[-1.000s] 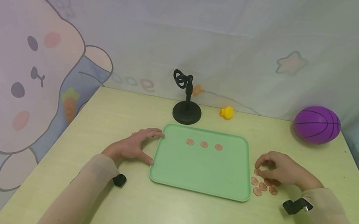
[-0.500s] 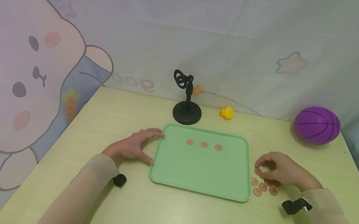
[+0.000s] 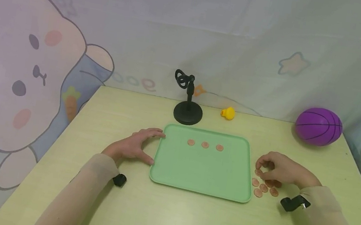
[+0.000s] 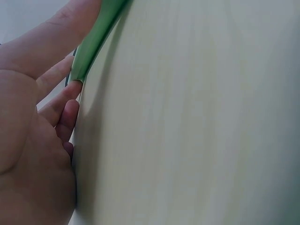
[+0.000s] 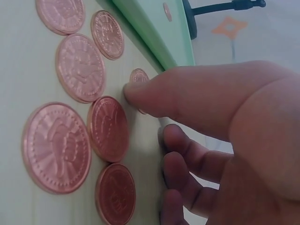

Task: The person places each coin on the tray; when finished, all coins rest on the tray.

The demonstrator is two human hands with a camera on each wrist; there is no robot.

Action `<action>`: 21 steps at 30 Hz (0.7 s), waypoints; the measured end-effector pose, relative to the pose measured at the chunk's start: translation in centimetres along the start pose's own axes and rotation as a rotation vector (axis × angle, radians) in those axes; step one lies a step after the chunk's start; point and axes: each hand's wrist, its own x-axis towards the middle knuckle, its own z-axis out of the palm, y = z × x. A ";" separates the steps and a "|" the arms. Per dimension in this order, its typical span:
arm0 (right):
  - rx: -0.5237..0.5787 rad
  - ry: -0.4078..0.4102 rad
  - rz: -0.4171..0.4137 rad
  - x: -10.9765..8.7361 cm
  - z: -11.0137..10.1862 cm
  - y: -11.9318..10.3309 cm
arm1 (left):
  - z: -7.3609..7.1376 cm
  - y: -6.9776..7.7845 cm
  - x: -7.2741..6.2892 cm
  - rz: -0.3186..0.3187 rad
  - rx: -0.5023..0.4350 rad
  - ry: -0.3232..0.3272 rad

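Observation:
My left hand (image 3: 133,146) rests at the left edge of the green tray (image 3: 203,170), thumb and fingers spread, fingertips touching the rim. In the left wrist view, its fingers lie against the tray's side (image 4: 89,56). My right hand (image 3: 284,170) is just right of the tray, over a loose group of copper coins (image 3: 263,188). Its thumb and index finger close on one coin (image 3: 258,172) on the table; in the right wrist view the thumb (image 5: 159,91) partly covers that coin (image 5: 138,75) and the index fingertip is hidden. Three copper coins (image 3: 205,145) lie in a row along the tray's far side.
Behind the tray stands a black round-based stand (image 3: 188,113). A small yellow object (image 3: 228,113) lies to its right. The purple ball (image 3: 319,126) sits at the table's back right corner. A printed cloth (image 3: 240,39) hangs behind the table.
Both hands stay nearly where they were. My right wrist has shifted very slightly left; the coins and the tray keep their places.

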 end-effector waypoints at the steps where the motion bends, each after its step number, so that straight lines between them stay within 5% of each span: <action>1: 0.001 -0.005 0.009 0.0 0.0 0.0 | 0.0 -0.1 0.0 -0.002 0.004 -0.001; 21: -0.018 0.044 0.109 -0.5 0.6 -1.6 | 0.0 -0.2 0.1 0.006 0.018 0.008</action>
